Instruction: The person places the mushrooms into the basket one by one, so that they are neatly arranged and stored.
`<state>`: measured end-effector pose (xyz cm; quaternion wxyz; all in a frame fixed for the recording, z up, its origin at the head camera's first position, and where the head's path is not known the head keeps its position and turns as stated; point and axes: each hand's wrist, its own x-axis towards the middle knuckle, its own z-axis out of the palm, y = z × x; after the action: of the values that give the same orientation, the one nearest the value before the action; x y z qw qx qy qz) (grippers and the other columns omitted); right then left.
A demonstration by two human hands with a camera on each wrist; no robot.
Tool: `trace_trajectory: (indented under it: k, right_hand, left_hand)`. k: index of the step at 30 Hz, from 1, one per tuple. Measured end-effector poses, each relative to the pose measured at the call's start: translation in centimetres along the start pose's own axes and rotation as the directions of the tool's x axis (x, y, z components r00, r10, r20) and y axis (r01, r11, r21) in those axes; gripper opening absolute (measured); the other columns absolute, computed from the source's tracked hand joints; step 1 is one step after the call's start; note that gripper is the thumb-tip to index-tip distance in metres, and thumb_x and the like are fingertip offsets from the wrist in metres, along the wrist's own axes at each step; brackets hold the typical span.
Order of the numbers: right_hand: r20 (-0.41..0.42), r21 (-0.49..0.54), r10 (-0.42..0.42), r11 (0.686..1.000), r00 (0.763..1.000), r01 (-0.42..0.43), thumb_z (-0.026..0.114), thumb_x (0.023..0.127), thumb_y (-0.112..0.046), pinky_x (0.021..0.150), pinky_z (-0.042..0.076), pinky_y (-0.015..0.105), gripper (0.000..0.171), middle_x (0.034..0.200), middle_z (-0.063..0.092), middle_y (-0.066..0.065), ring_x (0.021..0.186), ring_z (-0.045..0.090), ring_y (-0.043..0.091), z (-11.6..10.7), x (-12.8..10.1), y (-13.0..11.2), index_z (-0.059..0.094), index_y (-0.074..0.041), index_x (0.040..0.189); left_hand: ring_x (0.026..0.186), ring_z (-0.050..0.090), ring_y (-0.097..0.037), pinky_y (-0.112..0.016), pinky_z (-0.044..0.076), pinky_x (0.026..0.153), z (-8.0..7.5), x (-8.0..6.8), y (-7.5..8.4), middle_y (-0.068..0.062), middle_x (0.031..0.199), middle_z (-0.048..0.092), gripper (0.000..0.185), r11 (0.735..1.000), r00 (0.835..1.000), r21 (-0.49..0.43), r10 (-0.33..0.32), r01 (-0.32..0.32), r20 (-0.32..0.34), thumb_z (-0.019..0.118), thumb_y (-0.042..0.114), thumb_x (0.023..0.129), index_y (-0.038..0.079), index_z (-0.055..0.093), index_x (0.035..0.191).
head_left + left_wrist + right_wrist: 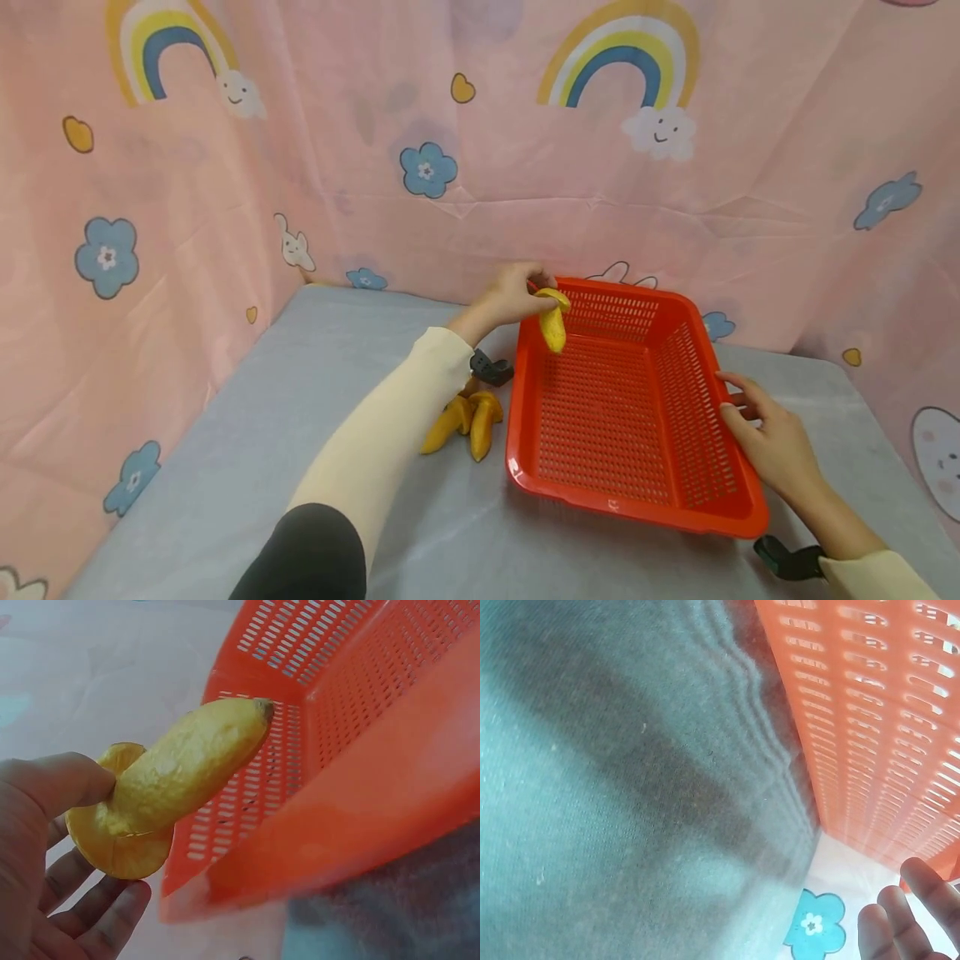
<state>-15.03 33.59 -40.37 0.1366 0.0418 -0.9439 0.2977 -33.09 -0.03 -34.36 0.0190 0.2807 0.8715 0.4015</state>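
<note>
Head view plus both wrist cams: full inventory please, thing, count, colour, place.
held banana piece: 1, yellow, above the basket's far left corner, gripped by the left hand
loose banana pieces: at least 2, yellow-orange, on the table left of the basket, partly behind the left forearm
basket: 1, red, perforated, on the table, centre right, nothing inside
table cover: 1, grey
backdrop: 1, pink with rainbows, clouds, blue flowers, behind and at both sides
left hand: 1, grips the held banana piece
right hand: 1, fingers straight, on the basket's right rim
</note>
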Motion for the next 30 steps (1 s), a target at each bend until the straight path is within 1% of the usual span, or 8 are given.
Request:
trace_trajectory:
  k: [7,10,13,17,19,25,27,30]
  right_hand:
    - [0.024,0.005,0.008,1.0,1.0,-0.008,0.047,0.1,-0.021,0.049,0.049,0.022,0.045,0.106,0.064,0.028,0.069,0.048,-0.015,0.2,0.0,-0.1,0.044,-0.006,0.142]
    - [0.027,0.01,0.006,1.0,1.0,-0.006,0.048,0.099,-0.021,0.049,0.049,0.022,0.045,0.105,0.064,0.027,0.069,0.049,-0.014,0.1,0.1,-0.1,0.044,-0.007,0.142]
    - [0.025,0.011,0.0,1.0,1.0,0.0,0.047,0.099,-0.02,0.049,0.049,0.021,0.045,0.105,0.064,0.028,0.069,0.049,-0.013,0.0,0.1,-0.1,0.044,-0.006,0.142]
    - [0.028,-0.003,0.0,1.0,1.0,0.0,0.048,0.099,-0.02,0.049,0.049,0.021,0.045,0.105,0.064,0.029,0.069,0.049,-0.014,-0.2,0.0,0.0,0.044,-0.006,0.142]
    - [0.035,-0.012,0.003,1.0,0.999,-0.002,0.048,0.099,-0.02,0.049,0.048,0.021,0.046,0.105,0.064,0.03,0.069,0.049,-0.014,-0.2,0.0,0.1,0.043,-0.006,0.142]
    - [0.045,-0.023,0.01,1.0,0.999,-0.009,0.048,0.1,-0.022,0.049,0.048,0.021,0.047,0.106,0.064,0.029,0.069,0.048,-0.015,-0.2,0.0,0.2,0.042,-0.006,0.143]
    - [0.044,-0.021,0.008,1.0,0.999,-0.007,0.048,0.1,-0.022,0.049,0.049,0.021,0.047,0.105,0.064,0.028,0.07,0.049,-0.014,-0.2,0.0,0.1,0.042,-0.006,0.143]
    - [0.043,-0.017,0.004,1.0,0.999,-0.003,0.048,0.1,-0.021,0.049,0.049,0.021,0.047,0.105,0.064,0.028,0.069,0.05,-0.013,-0.2,0.0,0.0,0.042,-0.006,0.143]
  left_hand:
    - [0.1,0.059,-0.015,-0.021,0.049,0.08,1.9,1.1,-0.3,-0.003,0.109,0.066,0.023,0.998,0.998,0.039,-0.041,0.039,0.043,0.071,0.023,0.087,0.011,0.065,0.105]
    - [0.1,0.059,-0.012,-0.02,0.048,0.081,2.5,1.4,-0.4,0.001,0.109,0.066,0.022,0.997,0.997,0.063,-0.049,0.046,0.059,0.072,0.024,0.087,0.014,0.065,0.105]
    - [0.098,0.058,-0.012,-0.02,0.048,0.08,2.9,1.8,-0.1,0.002,0.107,0.065,0.02,0.997,0.994,0.075,-0.035,0.028,0.099,0.071,0.024,0.088,0.014,0.064,0.105]
    - [0.095,0.058,-0.011,-0.02,0.049,0.078,3.3,2.3,0.2,0.002,0.105,0.065,0.019,0.998,0.986,0.066,-0.022,0.011,0.168,0.07,0.022,0.088,0.014,0.065,0.104]
    - [0.095,0.057,-0.01,-0.019,0.048,0.079,3.5,2.6,0.3,0.004,0.105,0.065,0.018,0.998,0.983,0.066,-0.03,0.018,0.179,0.07,0.023,0.088,0.015,0.065,0.104]
    - [0.097,0.058,-0.01,-0.018,0.049,0.079,4.2,3.1,0.3,0.003,0.106,0.065,0.018,0.998,0.982,0.047,-0.052,0.044,0.182,0.071,0.022,0.088,0.014,0.065,0.103]
    - [0.098,0.059,-0.01,-0.019,0.049,0.079,4.4,3.3,0.4,0.003,0.106,0.065,0.017,0.997,0.978,0.063,-0.059,0.047,0.202,0.071,0.021,0.088,0.014,0.065,0.102]
    - [0.098,0.059,-0.01,-0.019,0.049,0.08,4.6,3.6,0.4,0.003,0.104,0.065,0.015,0.992,0.967,0.11,-0.081,0.055,0.241,0.072,0.019,0.087,0.015,0.065,0.099]
